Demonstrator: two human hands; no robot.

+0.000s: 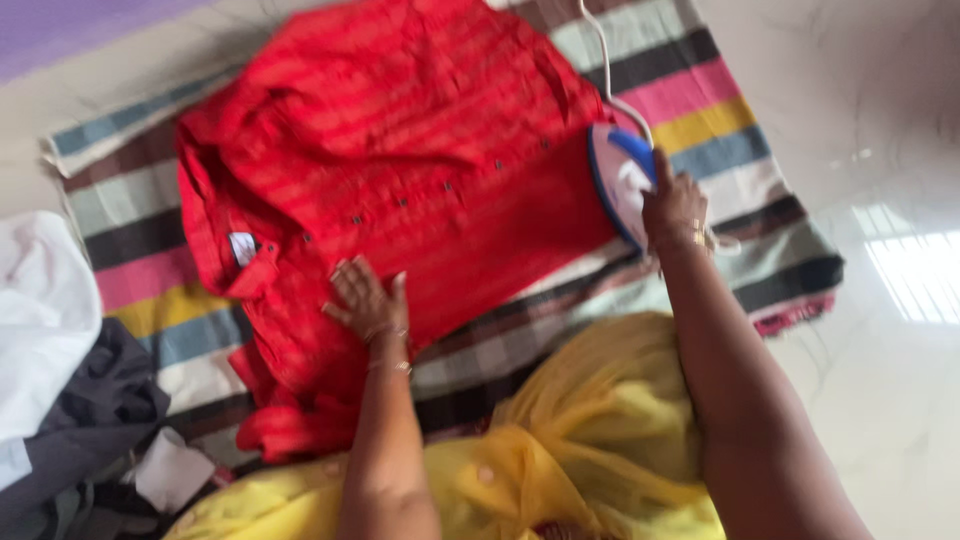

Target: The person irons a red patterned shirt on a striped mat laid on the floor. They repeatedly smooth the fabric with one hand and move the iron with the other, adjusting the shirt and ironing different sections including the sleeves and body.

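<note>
A: Where is the shirt (400, 170)?

B: Spread flat on the striped blanket (720, 130), which lies on the pale floor (880, 400). The red cloth fills the frame from about ten o'clock to two o'clock, collar end toward eight o'clock, a row of dark buttons running across its middle.

A: And the hands?

B: The left hand (366, 300) lies palm down on the shirt near its lower edge, fingers spread apart, pressing the cloth and holding nothing. The right hand (674, 205) is at three o'clock, its grip closed round the handle of the blue and white iron (618, 180).

A: Where does the iron sit?

B: At the shirt's right edge, partly on the red cloth, partly over the blanket. A white cord (600, 50) runs from it up toward twelve o'clock and out of frame.

A: How much room around it?

B: Beyond the iron, bare blanket stripes reach toward three o'clock, then the blanket's edge, then open floor. At nine o'clock the shirt's edge stands near a heap of white and grey clothes (60, 370). At six o'clock yellow fabric (590, 440) covers the blanket's near edge, just beside the shirt's lower hem.
</note>
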